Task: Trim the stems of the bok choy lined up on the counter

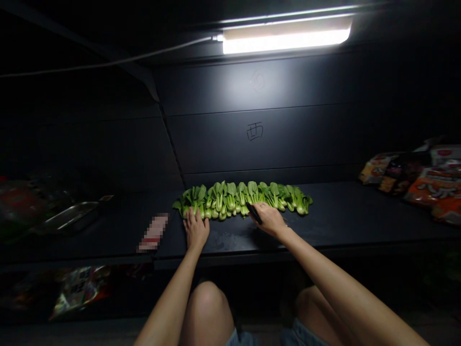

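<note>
A long row of green bok choy [230,198] lies on a dark shelf [230,238], leaves toward the back wall and pale stem ends toward me. My left hand [196,229] rests with its fingers stretched out on the stem ends near the row's left end. Right of the middle, my right hand [270,218] is closed around a narrow black object [254,213] at the front of the row. Its kind cannot be made out, and my fingers hide part of it.
Snack bags [437,185] are piled at the right. A metal tray [72,215] and a blurred pinkish rectangle [154,233] lie to the left. A lit lamp [288,38] with a cable hangs above. Packets [81,288] lie on a lower shelf.
</note>
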Motion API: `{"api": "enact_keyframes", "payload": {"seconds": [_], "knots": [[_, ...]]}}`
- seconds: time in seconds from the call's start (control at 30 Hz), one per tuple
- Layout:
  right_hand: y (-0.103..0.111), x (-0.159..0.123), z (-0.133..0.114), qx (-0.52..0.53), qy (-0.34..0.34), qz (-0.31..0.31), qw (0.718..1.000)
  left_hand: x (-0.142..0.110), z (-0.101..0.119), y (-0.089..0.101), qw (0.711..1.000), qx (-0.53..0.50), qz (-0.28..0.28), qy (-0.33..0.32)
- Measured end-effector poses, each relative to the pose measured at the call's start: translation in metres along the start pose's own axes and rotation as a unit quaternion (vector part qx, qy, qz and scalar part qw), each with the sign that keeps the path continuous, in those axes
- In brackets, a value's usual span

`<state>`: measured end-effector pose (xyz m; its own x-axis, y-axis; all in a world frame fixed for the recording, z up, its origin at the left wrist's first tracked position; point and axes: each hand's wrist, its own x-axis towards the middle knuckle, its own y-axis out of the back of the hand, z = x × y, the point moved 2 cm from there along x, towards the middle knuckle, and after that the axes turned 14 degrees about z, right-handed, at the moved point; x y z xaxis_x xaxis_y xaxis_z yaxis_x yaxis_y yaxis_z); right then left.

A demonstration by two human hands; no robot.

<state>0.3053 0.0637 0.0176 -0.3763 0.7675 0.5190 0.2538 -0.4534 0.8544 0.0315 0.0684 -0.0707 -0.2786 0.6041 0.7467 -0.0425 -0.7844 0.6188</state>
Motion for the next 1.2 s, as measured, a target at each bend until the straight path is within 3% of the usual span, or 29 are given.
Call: {"api": "enact_keyframes", "payload": {"seconds": [0.2, 0.37, 0.7, 0.8, 1.2], "knots": [[0.003, -0.005, 0.013, -0.007, -0.007, 0.001, 1.0, -0.001, 0.011, 0.008, 0.994, -0.002, -0.04, -0.102], [0.005, -0.008, 0.022, -0.016, -0.021, 0.004, 1.0, -0.009, 0.026, 0.011, 0.994, 0.005, -0.045, -0.097], [0.006, -0.014, 0.03, -0.023, -0.022, 0.003, 0.999, -0.033, 0.105, 0.012, 0.99, -0.061, -0.053, -0.116], [0.011, -0.016, 0.036, -0.029, -0.025, -0.014, 0.999, -0.034, 0.119, 0.007, 0.991, -0.067, -0.06, -0.101], [0.022, -0.024, 0.05, -0.01, -0.056, -0.001, 0.998, -0.034, 0.12, -0.002, 0.994, -0.024, -0.061, -0.089]]}}
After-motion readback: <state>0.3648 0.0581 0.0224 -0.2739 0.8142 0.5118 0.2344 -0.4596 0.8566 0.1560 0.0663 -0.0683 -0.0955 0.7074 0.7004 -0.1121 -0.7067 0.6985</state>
